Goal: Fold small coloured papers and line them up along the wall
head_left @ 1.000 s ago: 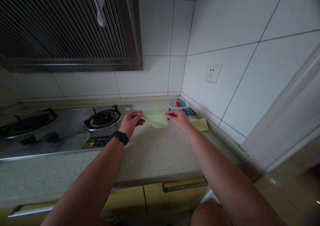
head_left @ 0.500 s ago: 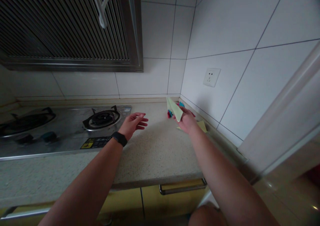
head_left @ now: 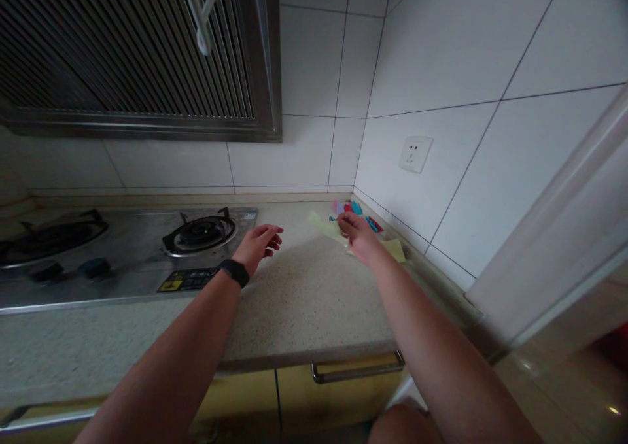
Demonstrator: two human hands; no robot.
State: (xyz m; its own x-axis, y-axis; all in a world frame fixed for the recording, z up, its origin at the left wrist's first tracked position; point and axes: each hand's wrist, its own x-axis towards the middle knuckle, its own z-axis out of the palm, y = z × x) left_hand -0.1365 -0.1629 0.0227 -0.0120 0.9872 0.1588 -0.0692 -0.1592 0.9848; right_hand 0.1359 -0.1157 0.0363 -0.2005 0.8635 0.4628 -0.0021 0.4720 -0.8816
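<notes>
My right hand pinches a pale green folded paper, shaped like a paper plane and a little blurred, near the back right corner of the counter. The paper points leftward from my fingers. Under my right wrist lies a yellow sheet of paper, partly hidden. Just beyond the fingers are several small colourful things in pink, red and blue, too small to name. My left hand, with a black band on its wrist, hovers over the counter by the stove; its fingers are loosely bent and hold nothing.
A gas stove with two burners is set into the speckled counter on the left. Above it hangs a range hood. A wall socket is on the right tiled wall. Drawer handles stick out below the counter's edge.
The pale green paper has swung left and lower in my right hand, uncovering more of the colourful things behind. My left hand has drawn back slightly and its fingers have curled in more.
</notes>
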